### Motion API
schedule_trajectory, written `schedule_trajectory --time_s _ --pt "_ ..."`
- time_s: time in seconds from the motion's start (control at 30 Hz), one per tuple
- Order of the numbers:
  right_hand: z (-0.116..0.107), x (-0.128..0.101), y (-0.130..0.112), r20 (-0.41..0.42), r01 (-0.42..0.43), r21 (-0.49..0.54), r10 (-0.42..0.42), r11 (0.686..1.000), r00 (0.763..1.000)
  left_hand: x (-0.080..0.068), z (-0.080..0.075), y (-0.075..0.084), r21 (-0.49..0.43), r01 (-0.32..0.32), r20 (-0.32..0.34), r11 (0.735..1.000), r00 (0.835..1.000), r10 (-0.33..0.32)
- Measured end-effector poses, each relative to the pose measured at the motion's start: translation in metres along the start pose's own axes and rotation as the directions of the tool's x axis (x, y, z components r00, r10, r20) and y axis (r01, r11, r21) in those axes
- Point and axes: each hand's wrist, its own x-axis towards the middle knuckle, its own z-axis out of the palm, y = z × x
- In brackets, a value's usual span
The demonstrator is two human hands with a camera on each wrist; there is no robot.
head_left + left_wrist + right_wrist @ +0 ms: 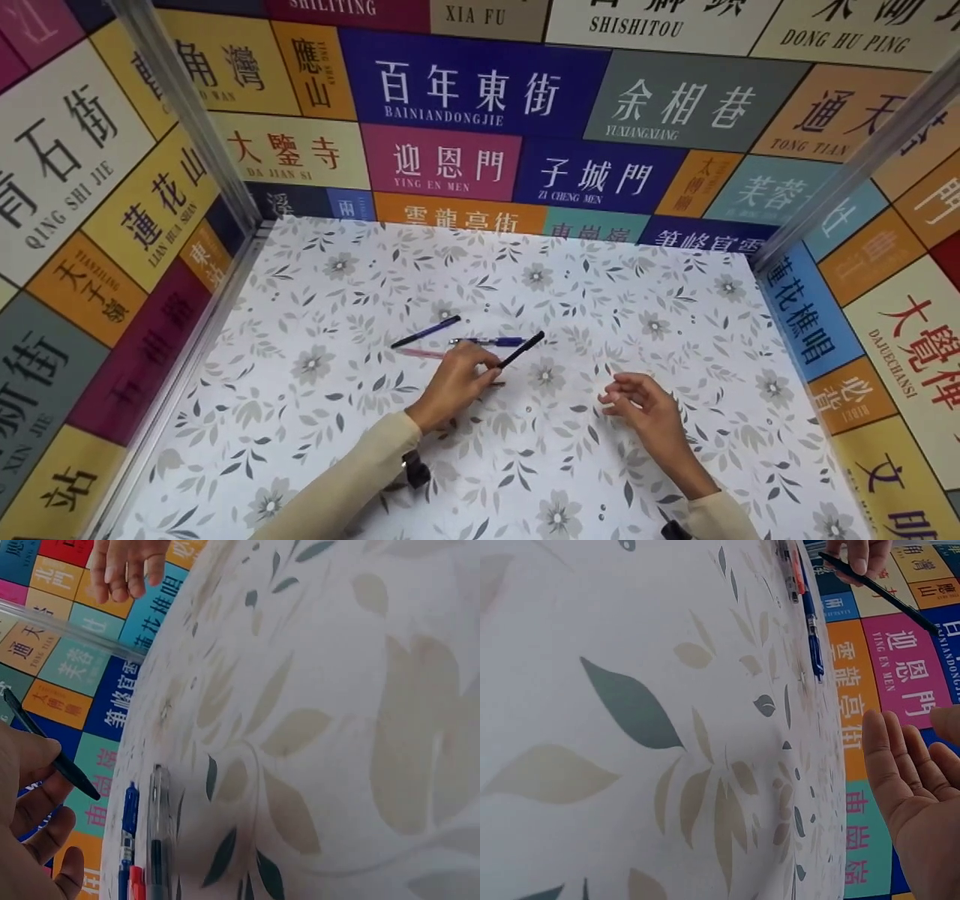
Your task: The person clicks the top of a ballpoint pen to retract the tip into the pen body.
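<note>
My left hand [455,384] pinches a slim black pen [525,347] between thumb and fingers, its far end pointing up and right. In the left wrist view the same pen [75,774] slants across the fingertips, above the table. Under and beyond that hand lie a blue pen [511,341], a dark blue pen with black ends [426,331] and a pinkish-red pen [417,353], partly hidden by the hand. A clear-barrelled pen [158,836] shows in the left wrist view. My right hand [651,414] hovers to the right, fingers loosely bent, holding nothing.
A white cloth with grey flowers and leaves covers the table [330,442]. Panels with colourful street-name signs [480,90] stand at the back and both sides. Clear corner strips [191,112] run up where the panels meet.
</note>
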Motion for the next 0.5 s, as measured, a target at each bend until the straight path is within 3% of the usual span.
schedule_trajectory --time_s 0.17,0.5 --pt "-0.003 -0.003 0.004 -0.013 -0.013 0.016 0.013 1.0 1.0 -0.006 -0.006 -0.009 0.02 -0.031 0.007 0.999 0.999 0.031" --pt "-0.008 -0.007 0.013 -0.033 -0.051 0.006 0.051 0.999 0.998 -0.021 -0.024 -0.02 0.064 -0.017 0.0 0.998 1.0 0.017"
